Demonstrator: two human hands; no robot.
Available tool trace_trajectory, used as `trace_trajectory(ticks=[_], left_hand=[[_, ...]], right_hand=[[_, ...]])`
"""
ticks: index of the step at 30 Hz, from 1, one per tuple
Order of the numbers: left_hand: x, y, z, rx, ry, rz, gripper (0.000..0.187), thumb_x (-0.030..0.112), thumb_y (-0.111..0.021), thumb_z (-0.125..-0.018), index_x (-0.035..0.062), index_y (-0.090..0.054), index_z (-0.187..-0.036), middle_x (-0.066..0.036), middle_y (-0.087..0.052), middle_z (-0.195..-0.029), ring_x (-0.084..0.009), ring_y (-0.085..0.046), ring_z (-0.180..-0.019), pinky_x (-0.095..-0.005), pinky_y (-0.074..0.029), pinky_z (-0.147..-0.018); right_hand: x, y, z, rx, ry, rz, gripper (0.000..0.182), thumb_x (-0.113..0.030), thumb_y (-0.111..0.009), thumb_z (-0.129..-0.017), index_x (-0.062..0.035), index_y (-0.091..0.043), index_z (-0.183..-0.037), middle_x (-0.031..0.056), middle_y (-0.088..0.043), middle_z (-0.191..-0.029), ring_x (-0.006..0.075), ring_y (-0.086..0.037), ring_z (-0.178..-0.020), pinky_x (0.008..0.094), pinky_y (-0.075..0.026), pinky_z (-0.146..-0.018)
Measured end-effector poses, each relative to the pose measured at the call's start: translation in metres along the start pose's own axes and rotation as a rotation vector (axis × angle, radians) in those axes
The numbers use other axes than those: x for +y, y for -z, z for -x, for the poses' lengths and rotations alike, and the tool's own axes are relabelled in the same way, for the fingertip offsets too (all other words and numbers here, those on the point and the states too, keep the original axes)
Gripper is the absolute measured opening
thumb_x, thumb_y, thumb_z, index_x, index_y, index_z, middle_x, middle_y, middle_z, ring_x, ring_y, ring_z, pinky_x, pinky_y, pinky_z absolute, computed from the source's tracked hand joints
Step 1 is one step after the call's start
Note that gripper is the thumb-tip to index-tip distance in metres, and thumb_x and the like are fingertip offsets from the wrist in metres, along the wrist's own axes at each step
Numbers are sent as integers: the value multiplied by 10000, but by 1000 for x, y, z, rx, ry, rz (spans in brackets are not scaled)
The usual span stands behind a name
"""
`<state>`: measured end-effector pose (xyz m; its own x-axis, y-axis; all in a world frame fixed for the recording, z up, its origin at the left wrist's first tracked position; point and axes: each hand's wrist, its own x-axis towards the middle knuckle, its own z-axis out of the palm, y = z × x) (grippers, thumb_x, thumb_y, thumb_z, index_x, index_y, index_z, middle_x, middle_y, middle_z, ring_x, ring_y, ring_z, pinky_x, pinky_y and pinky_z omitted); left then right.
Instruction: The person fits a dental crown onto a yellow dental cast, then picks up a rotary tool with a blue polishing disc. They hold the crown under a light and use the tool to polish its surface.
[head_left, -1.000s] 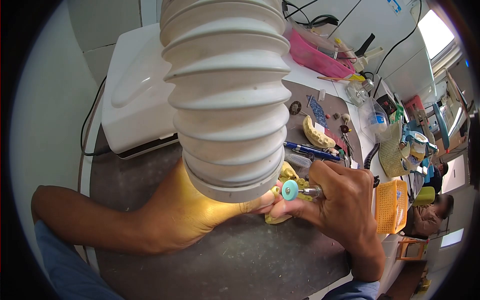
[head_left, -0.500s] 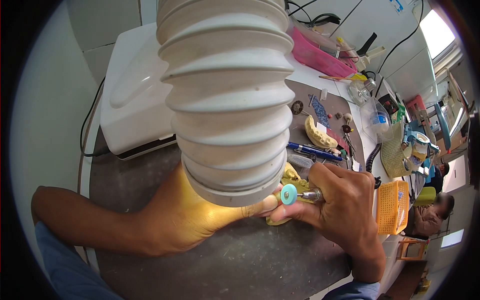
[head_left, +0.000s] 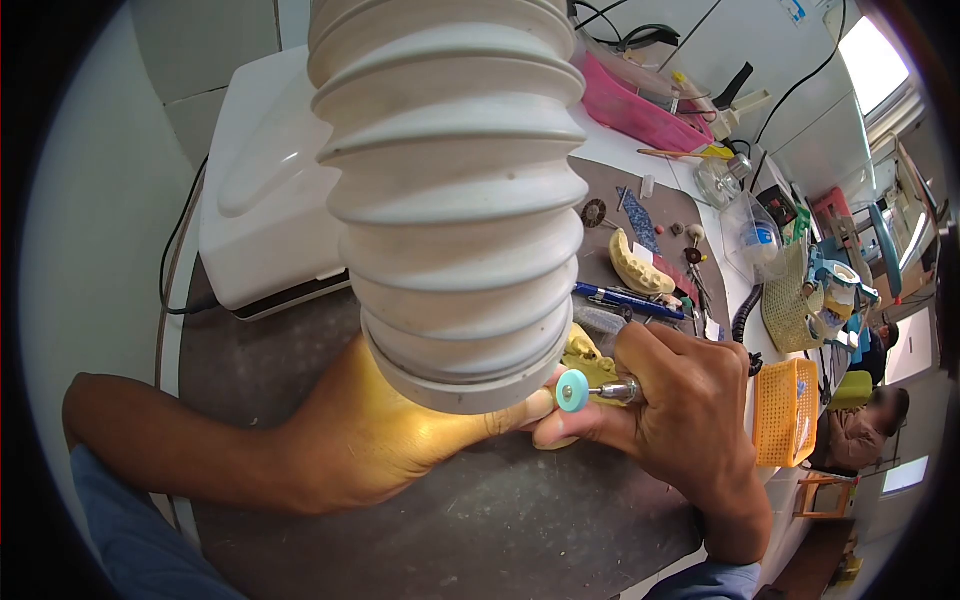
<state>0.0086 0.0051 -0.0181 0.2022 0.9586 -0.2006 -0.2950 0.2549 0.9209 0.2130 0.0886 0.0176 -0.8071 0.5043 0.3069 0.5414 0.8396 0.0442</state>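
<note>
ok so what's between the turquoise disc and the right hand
In the head view, a thin metal shaft and the silver tool end lie between the turquoise disc and the right hand.

head view, forward and down

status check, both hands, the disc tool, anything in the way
Right hand gripping handpiece. Turquoise disc close beside left thumb, contact unclear. Left hand partly hidden, hold unclear. White ribbed hose blocking view there.
</note>
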Motion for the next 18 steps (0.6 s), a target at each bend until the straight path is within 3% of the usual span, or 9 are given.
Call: trace_trajectory(ticks=[2, 13, 18], left_hand=[[-4, -1, -1, 48, -14, 79, 245, 138, -745, -874, 28, -646, -1070, -34, -693, -1003, -110, -637, -923, -281, -517, -817], [-3, -1, -1, 44, 33, 128, 210, 110, -735, -875, 29, -638, -1043, -26, -684, -976, -102, -626, -898, -275, -514, -801], [-2, -1, -1, 30, 49, 120, 203, 113, -733, -878, 23, -646, -1037, -31, -690, -967, -102, -631, -892, -277, -518, -791]], right_hand=[[0, 2, 1, 8, -21, -5, 665, -720, -715, -640, -117, -440, -584, -21, -418, -477, 132, -472, -374, 297, -340, -363], [2, -1, 2, 18, -51, -11, 674, -721, -716, -617, -116, -422, -569, -22, -405, -482, 133, -462, -374, 308, -332, -362], [2, 3, 0, -44, -10, -22, 653, -717, -717, -618, -105, -490, -603, -10, -472, -500, 149, -512, -392, 299, -366, -379]])
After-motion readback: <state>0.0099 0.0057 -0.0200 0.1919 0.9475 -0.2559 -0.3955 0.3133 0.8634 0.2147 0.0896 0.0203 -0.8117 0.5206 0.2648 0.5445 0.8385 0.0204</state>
